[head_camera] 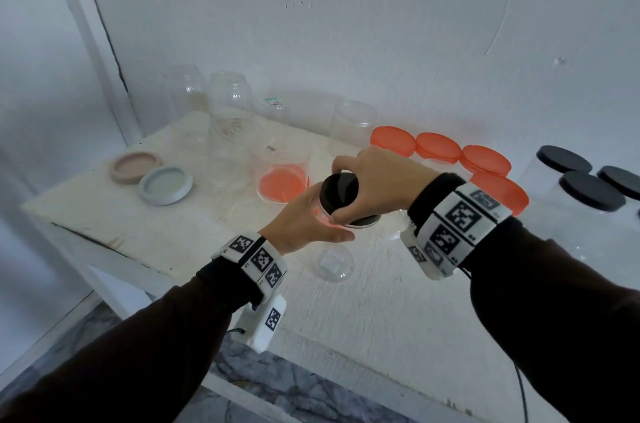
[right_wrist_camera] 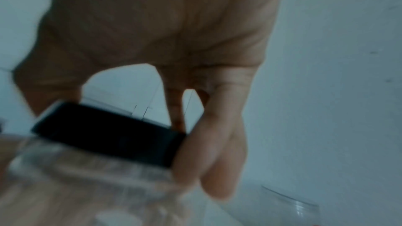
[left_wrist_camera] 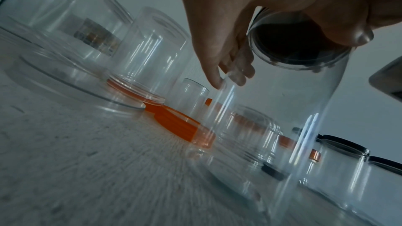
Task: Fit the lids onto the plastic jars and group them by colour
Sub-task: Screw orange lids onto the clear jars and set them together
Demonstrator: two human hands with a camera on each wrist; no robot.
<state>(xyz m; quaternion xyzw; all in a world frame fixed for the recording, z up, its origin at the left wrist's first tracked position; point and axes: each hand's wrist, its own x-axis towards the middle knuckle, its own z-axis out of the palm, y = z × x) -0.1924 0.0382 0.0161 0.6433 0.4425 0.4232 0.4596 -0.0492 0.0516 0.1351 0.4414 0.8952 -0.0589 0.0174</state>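
In the head view my left hand (head_camera: 308,220) grips a clear plastic jar (head_camera: 333,261) round its upper body, tilted over the table. My right hand (head_camera: 367,180) holds the black lid (head_camera: 338,191) from above, fingers curled round its rim, on the jar's mouth. The left wrist view shows the same jar (left_wrist_camera: 282,126) with the black lid (left_wrist_camera: 291,44) dark inside its neck and my left fingers (left_wrist_camera: 228,68) round it. In the blurred right wrist view, the black lid (right_wrist_camera: 113,137) sits pinched between my right fingers (right_wrist_camera: 206,152) and thumb.
Several orange-lidded jars (head_camera: 438,145) stand at the back right, black-lidded jars (head_camera: 592,192) further right. Open clear jars (head_camera: 228,103) stand at the back left, one over an orange lid (head_camera: 280,183). A pink lid (head_camera: 133,168) and a pale blue lid (head_camera: 165,185) lie left on the white table (head_camera: 381,318).
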